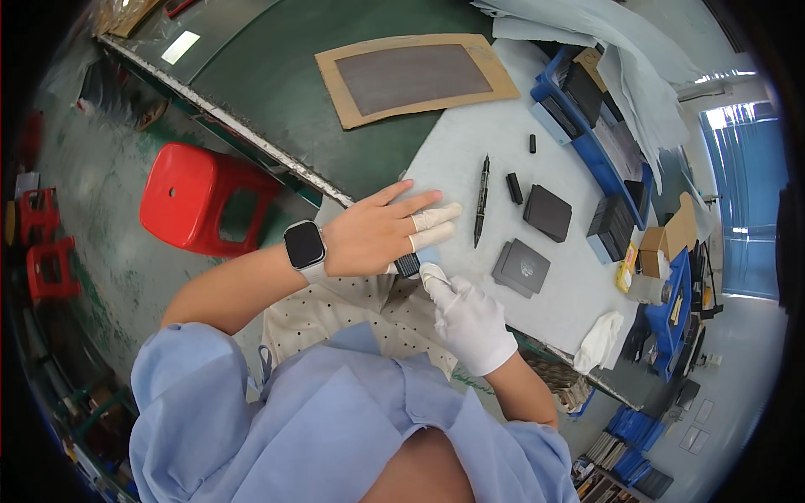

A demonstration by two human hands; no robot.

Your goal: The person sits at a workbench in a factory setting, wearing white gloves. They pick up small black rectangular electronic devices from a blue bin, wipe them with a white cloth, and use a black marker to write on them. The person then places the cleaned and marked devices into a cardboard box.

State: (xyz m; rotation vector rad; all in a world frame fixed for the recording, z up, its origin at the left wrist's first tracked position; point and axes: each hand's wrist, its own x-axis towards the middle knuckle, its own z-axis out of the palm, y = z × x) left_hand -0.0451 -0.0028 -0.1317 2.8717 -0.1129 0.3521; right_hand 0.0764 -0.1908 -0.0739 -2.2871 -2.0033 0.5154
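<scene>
My left hand (369, 235), palm down at the near table edge, has pale finger cots on the two fingers nearest me and a watch (303, 245) at the wrist. Its thumb and cot-covered fingers close around a small black ribbed block (407, 266), partly hidden beneath the hand; the other fingers stretch out. My right hand (470, 323) wears a white glove, its thumb and forefinger pinched beside the block and a light blue piece (430, 254). What the pinch holds is hidden. A black marker pen (482, 201) lies beyond the hands, left of dark square pieces (521, 268).
On the white table cover (453, 151) sit a black square stack (547, 213) and two small black pieces. A blue tray (616, 180) runs along the right. A loose white glove (598, 341) lies at the near right edge. Red stools (180, 197) stand left; a brown board (331, 84) lies far.
</scene>
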